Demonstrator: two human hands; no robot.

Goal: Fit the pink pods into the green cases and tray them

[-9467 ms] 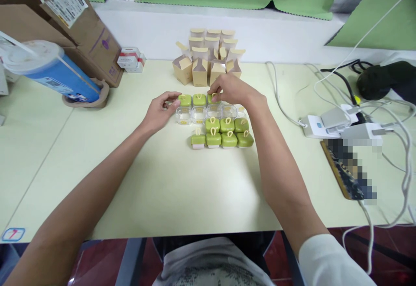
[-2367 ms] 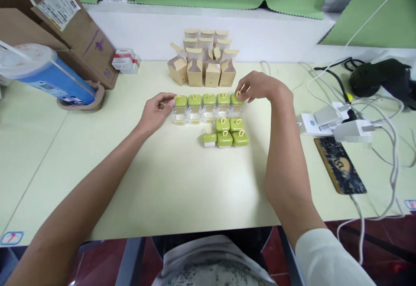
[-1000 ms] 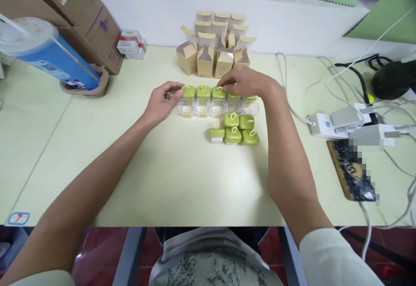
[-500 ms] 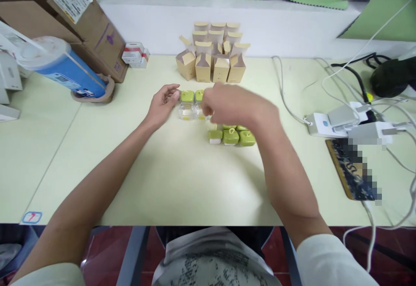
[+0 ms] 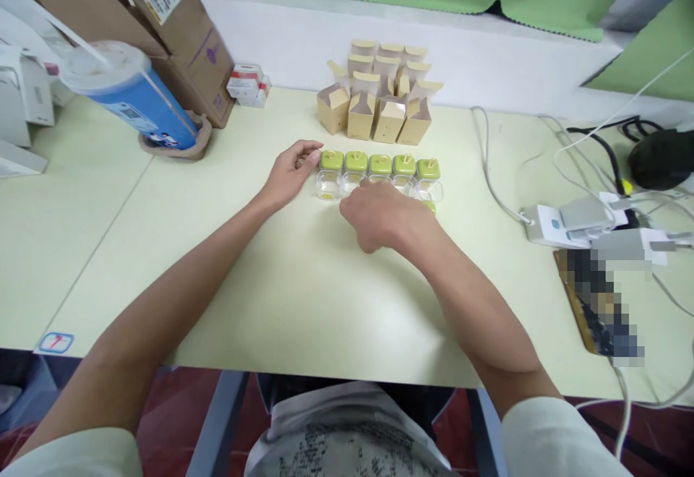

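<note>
Row of five green-lidded jars near the worktop's far edge, just before the small cardboard boxes. Left hand — fingers loosely extended, tips touching the leftmost jar. Right hand curled beside the row, half covering a green lid — whether it grips anything cannot be told.

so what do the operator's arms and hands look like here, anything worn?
Left hand and right hand are both bare: no gloves, rings, watch or wristband in view. Forearms are uncovered. The left sleeve and right sleeve begin near the elbows; both are plain white with no markings. No cables or straps on either arm.
</note>
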